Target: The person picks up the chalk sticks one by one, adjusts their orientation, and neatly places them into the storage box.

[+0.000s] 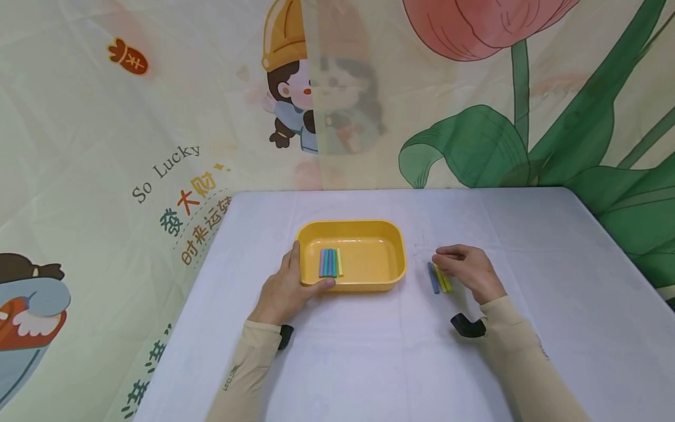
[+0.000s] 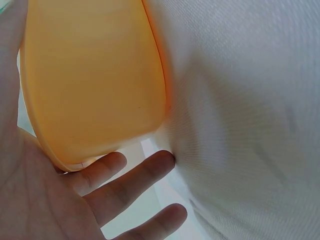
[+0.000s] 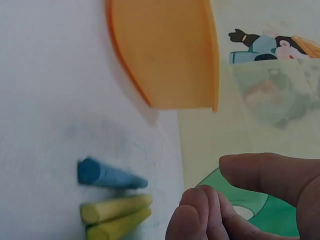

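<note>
A yellow plastic tray (image 1: 371, 255) stands on the table, with several chalk sticks (image 1: 329, 263) in purple, teal, blue and yellow lined up at its left. My left hand (image 1: 281, 291) holds its front left corner, thumb over the front rim and fingers along the left wall. To the right of the tray lie a blue chalk stick (image 3: 102, 172) and two yellow chalk sticks (image 3: 116, 209) side by side. Over their far ends is my right hand (image 1: 471, 271), fingers bent loosely. In the right wrist view a gap shows between thumb and fingertips, with nothing in it.
White cloth covers the table (image 1: 364, 357). Behind its far edge hangs a printed backdrop (image 1: 221, 105) with cartoon figures, a flower and leaves. Dark wrist mounts (image 1: 468, 326) stick out below both sleeves.
</note>
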`<state>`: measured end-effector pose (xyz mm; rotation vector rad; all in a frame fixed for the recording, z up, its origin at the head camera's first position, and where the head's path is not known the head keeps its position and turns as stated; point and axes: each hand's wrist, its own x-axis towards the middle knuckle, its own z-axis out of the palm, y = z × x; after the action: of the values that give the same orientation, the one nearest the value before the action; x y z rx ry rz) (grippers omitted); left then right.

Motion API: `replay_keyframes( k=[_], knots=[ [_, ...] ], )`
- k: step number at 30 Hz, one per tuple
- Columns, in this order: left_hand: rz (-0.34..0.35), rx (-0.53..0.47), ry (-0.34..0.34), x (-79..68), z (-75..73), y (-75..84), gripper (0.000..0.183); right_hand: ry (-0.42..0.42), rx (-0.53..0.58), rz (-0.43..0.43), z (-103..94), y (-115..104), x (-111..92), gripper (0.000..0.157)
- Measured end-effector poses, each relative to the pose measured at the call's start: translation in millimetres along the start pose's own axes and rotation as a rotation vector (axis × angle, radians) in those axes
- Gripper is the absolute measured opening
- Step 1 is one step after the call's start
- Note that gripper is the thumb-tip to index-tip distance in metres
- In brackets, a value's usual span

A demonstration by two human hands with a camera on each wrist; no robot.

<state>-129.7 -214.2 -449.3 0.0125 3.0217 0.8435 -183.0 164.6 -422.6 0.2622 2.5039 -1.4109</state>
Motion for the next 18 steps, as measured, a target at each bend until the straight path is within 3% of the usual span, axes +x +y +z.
replay_keyframes(
  k=[6, 18],
  knots=[
    [0.008, 0.001, 0.003, 0.0, 1.2, -1.0, 0.133, 0.052, -0.125, -0.028, -7.9, 17.1, 4.5, 0.051],
    [0.002, -0.011, 0.003, -0.1, 0.2, -1.1, 0.134, 0.053, -0.233, -0.027, -3.1, 33.1, 12.5, 0.042]
  ],
)
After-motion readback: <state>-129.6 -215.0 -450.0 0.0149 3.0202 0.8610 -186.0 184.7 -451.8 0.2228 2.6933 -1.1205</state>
